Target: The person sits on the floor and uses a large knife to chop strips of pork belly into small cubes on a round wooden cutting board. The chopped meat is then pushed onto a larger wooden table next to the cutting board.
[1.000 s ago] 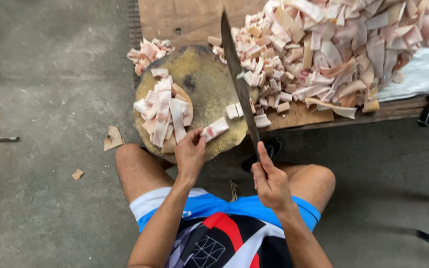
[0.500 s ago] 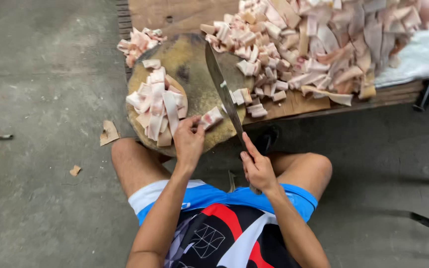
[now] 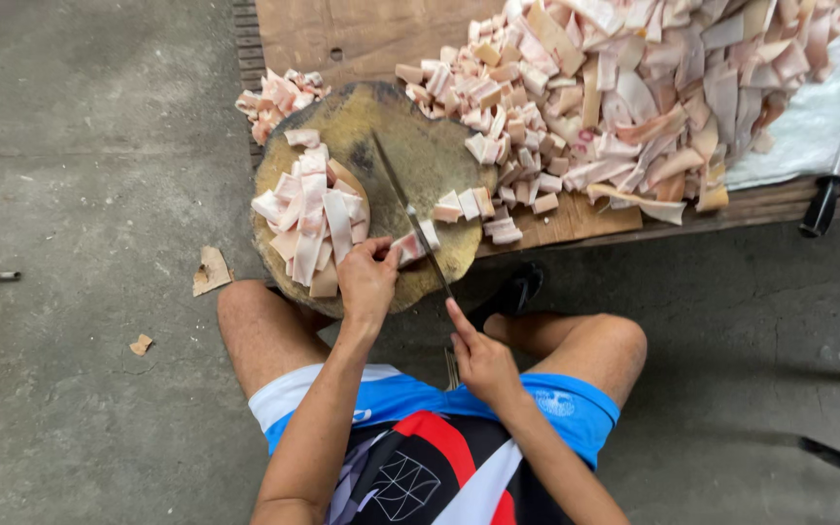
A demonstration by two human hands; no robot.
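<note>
A pale pink strip of fatty meat (image 3: 408, 246) lies on the round, worn wooden chopping block (image 3: 420, 146), pinned by the left hand's (image 3: 367, 282) closed fingers. The right hand (image 3: 483, 360) grips a long dark-bladed knife (image 3: 410, 216), edge down on the strip. Cut pieces (image 3: 308, 214) are heaped just left.

On the round wooden chopping block (image 3: 410, 146), the left hand (image 3: 367, 282) pinned a pale pink meat strip (image 3: 410, 245) while the right hand (image 3: 483, 362) pressed a long steel knife (image 3: 405, 209) down beside it.
</note>
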